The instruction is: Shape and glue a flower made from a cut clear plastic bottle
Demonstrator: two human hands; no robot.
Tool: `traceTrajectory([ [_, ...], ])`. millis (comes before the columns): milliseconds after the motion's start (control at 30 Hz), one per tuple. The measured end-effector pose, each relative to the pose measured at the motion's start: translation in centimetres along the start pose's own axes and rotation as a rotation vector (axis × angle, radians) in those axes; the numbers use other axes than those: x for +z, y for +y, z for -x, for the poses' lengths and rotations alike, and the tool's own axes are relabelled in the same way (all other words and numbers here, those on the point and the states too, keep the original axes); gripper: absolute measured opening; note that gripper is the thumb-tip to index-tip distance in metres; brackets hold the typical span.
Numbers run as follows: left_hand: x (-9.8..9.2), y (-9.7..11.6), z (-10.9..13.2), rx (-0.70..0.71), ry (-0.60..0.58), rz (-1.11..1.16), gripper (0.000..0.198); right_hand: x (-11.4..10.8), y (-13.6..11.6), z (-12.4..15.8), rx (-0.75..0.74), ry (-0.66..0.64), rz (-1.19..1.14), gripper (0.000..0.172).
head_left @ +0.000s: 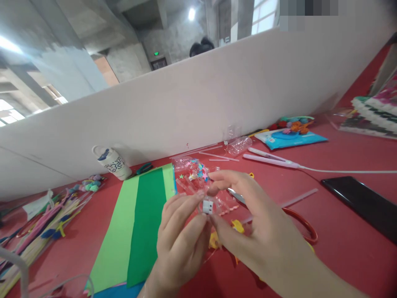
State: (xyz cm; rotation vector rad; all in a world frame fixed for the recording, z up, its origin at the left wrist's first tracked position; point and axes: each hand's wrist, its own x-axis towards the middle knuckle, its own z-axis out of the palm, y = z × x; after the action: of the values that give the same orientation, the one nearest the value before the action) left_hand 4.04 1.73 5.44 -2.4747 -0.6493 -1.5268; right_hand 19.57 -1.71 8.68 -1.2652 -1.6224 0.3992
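Over a red table (341,248), my left hand (180,244) and my right hand (257,223) meet and pinch a small white cube-shaped piece (207,206) between their fingertips. Both hands are closed on it, left from below and the left, right from the right. Just behind the piece lie clear plastic bags (194,171) with coloured star shapes inside. Small yellow bits (237,225) sit on the table under my right hand.
Green felt sheets (139,223) lie left of my hands. A pile of pipe cleaners (40,227) lies far left, a white bottle (113,163) behind. A red ring (305,227), black phone (362,203), pink corded tool (273,159) and blue packet (291,138) lie right. A white partition (201,95) stands behind.
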Motion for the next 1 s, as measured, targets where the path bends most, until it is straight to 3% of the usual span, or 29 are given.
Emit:
traceTrajectory([
  [1000, -0.23, 0.16, -0.19, 0.046, 0.007, -0.032, 0.023, 0.17, -0.14, 0.17, 0.008, 0.018, -0.075, 0.043],
])
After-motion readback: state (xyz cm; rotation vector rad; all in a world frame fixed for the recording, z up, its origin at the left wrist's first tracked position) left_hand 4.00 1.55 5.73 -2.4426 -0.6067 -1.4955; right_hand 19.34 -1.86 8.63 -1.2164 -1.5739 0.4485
